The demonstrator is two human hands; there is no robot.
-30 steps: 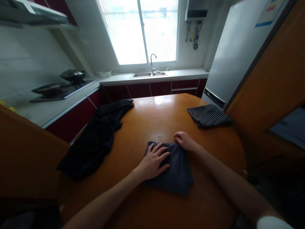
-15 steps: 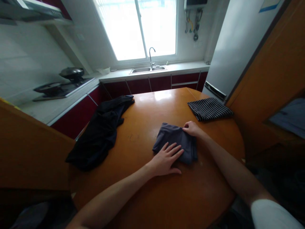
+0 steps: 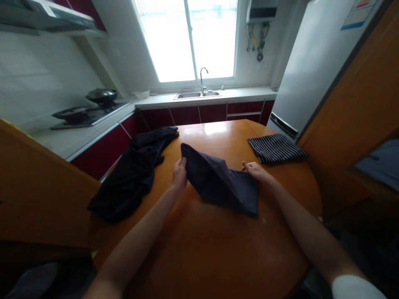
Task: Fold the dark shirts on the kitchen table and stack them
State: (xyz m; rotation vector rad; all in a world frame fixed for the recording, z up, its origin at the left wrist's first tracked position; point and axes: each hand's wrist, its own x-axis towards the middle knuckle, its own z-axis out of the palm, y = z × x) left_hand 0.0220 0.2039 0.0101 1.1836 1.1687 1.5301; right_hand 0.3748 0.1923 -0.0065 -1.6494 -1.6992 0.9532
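Observation:
A dark grey-blue cloth (image 3: 218,178), perhaps a folded garment, is on the wooden table (image 3: 199,249). My left hand (image 3: 180,172) grips its upper left corner, thumb upward, and holds that side off the tabletop. From there the fabric slopes down in a slanting fold to its right part, which rests on the wood. At the upper right edge is my right hand (image 3: 254,170), its fingers curled together in a pinch at the cloth. The exact contact under those fingers is partly hidden.
Crumpled black clothing (image 3: 131,174) lies along the table's left side. A folded black-and-white striped cloth (image 3: 277,148) sits at the far right. Beyond are a counter with a sink (image 3: 188,95), a stove with pans (image 3: 101,96), and a fridge (image 3: 299,74).
My left hand has gone from lying flat on the cloth to gripping its corner, drawing it left and up so the cloth spreads wider. My right hand stays near the same edge.

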